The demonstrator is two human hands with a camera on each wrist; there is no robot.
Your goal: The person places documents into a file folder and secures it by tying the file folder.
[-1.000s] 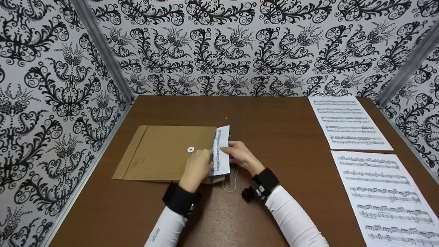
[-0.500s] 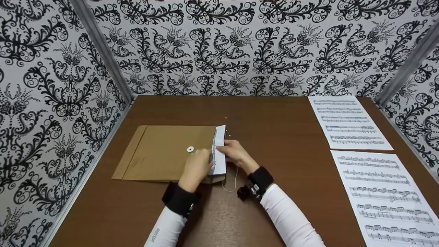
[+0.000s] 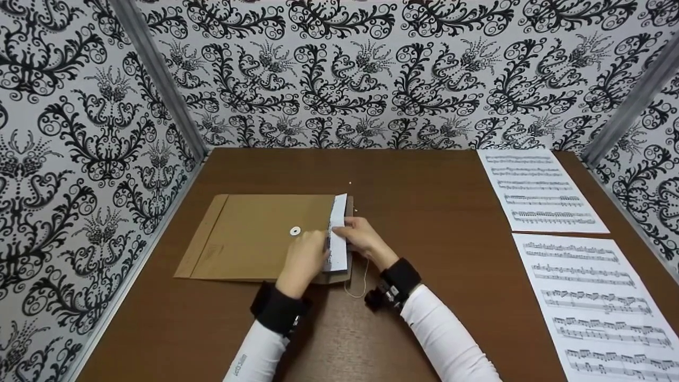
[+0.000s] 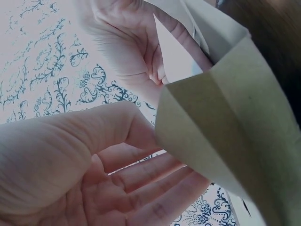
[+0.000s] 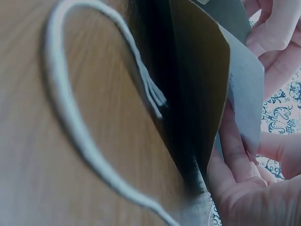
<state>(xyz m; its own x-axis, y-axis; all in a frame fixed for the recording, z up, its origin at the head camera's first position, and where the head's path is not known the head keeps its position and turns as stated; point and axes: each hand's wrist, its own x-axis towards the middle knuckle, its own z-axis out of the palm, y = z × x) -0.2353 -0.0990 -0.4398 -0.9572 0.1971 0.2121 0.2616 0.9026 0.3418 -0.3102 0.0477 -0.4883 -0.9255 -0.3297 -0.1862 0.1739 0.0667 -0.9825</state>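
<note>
A brown paper envelope [image 3: 249, 239] with a white button lies flat on the table, its opening toward the right. My left hand [image 3: 303, 257] pinches the upper edge of that opening between thumb and fingers; the left wrist view shows the envelope's corner [image 4: 188, 122] at the thumb tip. A sheet of music paper [image 3: 338, 257] sits mostly inside the envelope, with a narrow white strip sticking out. My right hand [image 3: 365, 237] holds this strip, thumb on top and fingers underneath. The envelope's flap lies beneath the strip, partly hidden by the right hand.
A loose white string [image 5: 70, 108] loops on the table by the flap. Two sheets of printed music, one farther [image 3: 541, 185] and one nearer [image 3: 594, 297], lie along the table's right side. Patterned walls [image 3: 339, 79] stand behind the table and at its sides.
My right hand has moved left, and the music sheet has slid farther into the envelope, leaving a narrower strip outside. The left hand has stayed at the opening's edge.
</note>
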